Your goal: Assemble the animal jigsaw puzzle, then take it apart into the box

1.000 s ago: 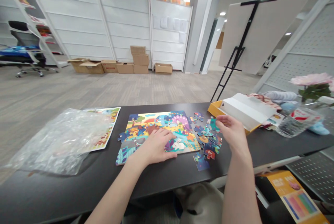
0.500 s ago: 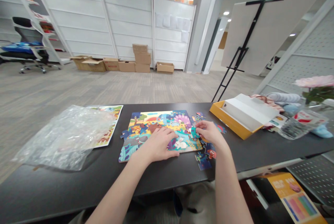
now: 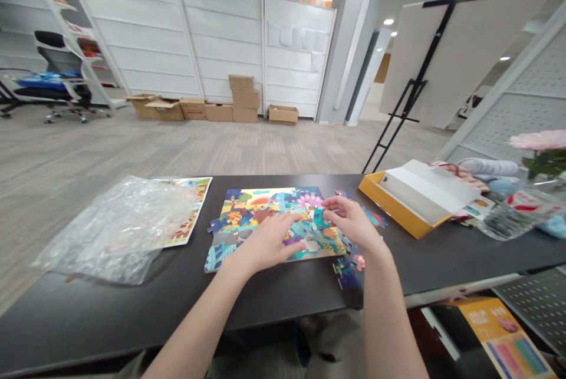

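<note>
A colourful animal jigsaw puzzle (image 3: 234, 220), largely joined up, lies flat on the black table (image 3: 274, 296). My left hand (image 3: 269, 240) rests over its lower middle, thumb and fingers apart, covering part of the picture. At the puzzle's right side, my right hand (image 3: 351, 223) pinches a teal puzzle piece (image 3: 318, 219) between thumb and fingertips. That piece is over the joined picture below the pink peacock; whether it touches cannot be made out. Loose puzzle pieces (image 3: 346, 273) lie beside and partly under my right wrist.
On the left, a crumpled clear plastic bag (image 3: 115, 231) overlaps a printed picture sheet (image 3: 200, 202). An open yellow box (image 3: 393, 208) stands at the right, near a clear plastic container (image 3: 504, 223) and a pink flower (image 3: 537, 140). An easel (image 3: 409, 96) stands beyond the table.
My right hand has moved a little left and up with the teal piece, further over the puzzle. My left hand stays on the puzzle, its fingers slightly more spread.
</note>
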### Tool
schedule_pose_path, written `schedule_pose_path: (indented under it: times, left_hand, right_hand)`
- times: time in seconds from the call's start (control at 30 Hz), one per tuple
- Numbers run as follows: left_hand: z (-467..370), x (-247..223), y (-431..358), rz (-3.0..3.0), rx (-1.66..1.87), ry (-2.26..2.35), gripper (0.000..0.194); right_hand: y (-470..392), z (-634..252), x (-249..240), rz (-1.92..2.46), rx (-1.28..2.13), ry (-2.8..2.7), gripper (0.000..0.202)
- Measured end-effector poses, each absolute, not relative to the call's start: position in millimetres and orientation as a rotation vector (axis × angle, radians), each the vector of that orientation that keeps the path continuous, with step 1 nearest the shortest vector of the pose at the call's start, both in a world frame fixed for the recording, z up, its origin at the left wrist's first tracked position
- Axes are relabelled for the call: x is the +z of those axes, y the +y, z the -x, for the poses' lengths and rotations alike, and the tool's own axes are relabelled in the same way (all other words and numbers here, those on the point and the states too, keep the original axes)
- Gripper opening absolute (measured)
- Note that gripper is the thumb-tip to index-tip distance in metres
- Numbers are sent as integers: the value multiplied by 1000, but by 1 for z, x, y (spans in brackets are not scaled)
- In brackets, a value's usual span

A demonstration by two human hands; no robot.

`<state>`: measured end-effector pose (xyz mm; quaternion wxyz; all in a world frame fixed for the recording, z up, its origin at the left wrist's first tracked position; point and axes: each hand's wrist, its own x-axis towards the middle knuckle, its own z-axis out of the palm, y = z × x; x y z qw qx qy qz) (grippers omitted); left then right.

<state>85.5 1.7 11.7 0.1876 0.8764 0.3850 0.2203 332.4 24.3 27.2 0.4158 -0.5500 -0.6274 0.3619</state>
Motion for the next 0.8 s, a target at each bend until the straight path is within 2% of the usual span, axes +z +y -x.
schedule_pose_path:
  times: [0.13,0.27,0.43,0.63,0.8]
  left_hand:
    - [-84,14,4,-2174,864,1090,47]
    - [-77,18,5,-1874,923,960,46]
    - [-61,22,5,-1688,1020,940,49]
    - [-42,25,2,-1498,1100,1005,28]
    - [-25,26,-7,-1502,1009,1055,38]
  right_hand:
    - [20,-301,36,1156,1074,-1668,25]
    - [21,-276,37,1058,1186,-1734,26]
    - [22,-263,37,1052,1160,-1702,31]
    - [23,-253,38,1080,1284,-1710,30]
    - [27,-239,40,1075,1235,-1655,32]
